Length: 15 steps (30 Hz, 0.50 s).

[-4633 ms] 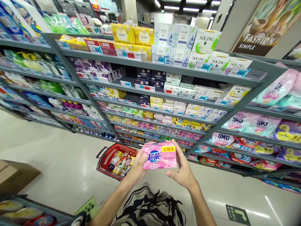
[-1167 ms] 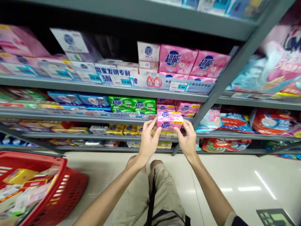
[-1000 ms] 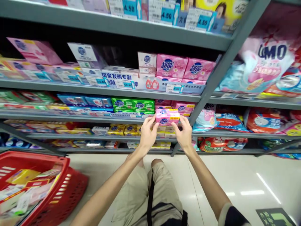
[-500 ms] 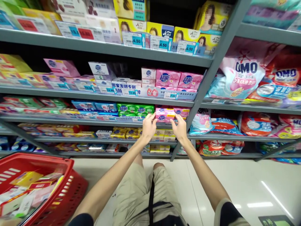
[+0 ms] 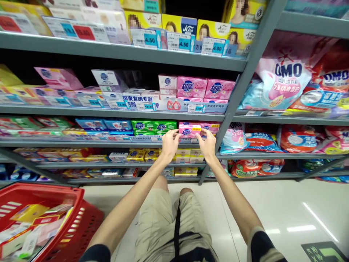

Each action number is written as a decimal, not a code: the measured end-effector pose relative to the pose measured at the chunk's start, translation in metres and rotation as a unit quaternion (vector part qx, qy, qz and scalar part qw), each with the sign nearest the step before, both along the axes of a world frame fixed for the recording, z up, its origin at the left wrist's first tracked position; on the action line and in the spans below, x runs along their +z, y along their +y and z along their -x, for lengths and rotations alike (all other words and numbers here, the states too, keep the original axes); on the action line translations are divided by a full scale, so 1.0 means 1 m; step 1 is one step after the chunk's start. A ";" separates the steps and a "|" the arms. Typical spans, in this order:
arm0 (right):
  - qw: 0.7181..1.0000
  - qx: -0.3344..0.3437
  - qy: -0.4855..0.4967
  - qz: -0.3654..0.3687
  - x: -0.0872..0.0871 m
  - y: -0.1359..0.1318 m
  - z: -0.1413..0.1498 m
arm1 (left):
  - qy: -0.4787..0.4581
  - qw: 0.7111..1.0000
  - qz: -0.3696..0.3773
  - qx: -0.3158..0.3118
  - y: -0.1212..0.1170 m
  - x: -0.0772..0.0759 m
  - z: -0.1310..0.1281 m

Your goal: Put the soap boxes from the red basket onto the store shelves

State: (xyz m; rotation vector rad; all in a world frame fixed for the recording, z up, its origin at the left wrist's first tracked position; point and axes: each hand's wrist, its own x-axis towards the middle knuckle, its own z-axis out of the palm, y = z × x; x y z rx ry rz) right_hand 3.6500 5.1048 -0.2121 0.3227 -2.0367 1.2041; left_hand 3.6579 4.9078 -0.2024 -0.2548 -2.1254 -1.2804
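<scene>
Both hands reach forward to a pink soap pack (image 5: 188,130) with a yellow label, at the front of the third visible shelf. My left hand (image 5: 170,144) grips the pack's left end, its thumb at the lower corner. At the other end, my right hand (image 5: 207,145) holds it between thumb and fingers. Another pink pack (image 5: 212,127) lies just behind my right hand. Green soap packs (image 5: 154,127) sit to the left of my left hand, in the same row.
A red shopping basket (image 5: 89,214) holding several packages stands at lower left. Grey shelf edges (image 5: 122,51) run across above and below the hands. Past an upright post (image 5: 247,72), detergent bags (image 5: 286,87) fill the shelves at right. Pale floor tiles (image 5: 245,203) lie below.
The pink soap pack has shifted slightly back toward the shelf row with both hands on it. The camera view has moved a little closer to the shelves.
</scene>
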 end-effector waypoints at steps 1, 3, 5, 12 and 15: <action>1.000 -0.020 0.001 -0.004 0.001 0.000 0.001 | -0.005 1.000 0.017 0.012 -0.001 0.001 0.001; 0.998 -0.059 -0.002 -0.020 0.002 0.001 0.002 | -0.018 0.998 0.059 0.029 -0.003 0.004 0.002; 0.996 -0.082 -0.015 -0.031 0.002 0.001 0.004 | -0.025 0.996 0.085 0.032 -0.005 0.006 0.002; 0.999 -0.028 0.012 -0.043 -0.010 0.002 0.005 | -0.002 0.994 0.108 -0.004 -0.010 0.001 0.003; 0.999 0.015 0.010 -0.031 -0.016 0.003 0.003 | -0.015 0.996 0.084 -0.016 -0.011 -0.006 0.002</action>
